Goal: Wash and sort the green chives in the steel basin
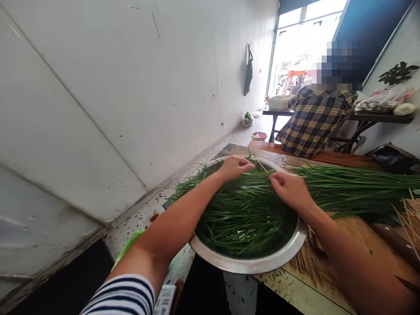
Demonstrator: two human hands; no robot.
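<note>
A wide metal basin holds a heap of long green garlic chives. My left hand is over the far part of the basin, thumb and fingers closed in a pinch at some chive strands. To its right, my right hand is closed at the basin's far right rim. A thin pale bamboo skewer slants up and left from its fingertips. Green strands stretch between the two hands. The exact grip at the left fingertips is partly hidden.
More long chives lie on the wooden board right of the basin. Bamboo skewers lie beside the rim, and a knife handle is at far right. A person in a plaid shirt sits ahead. A white wall runs along the left.
</note>
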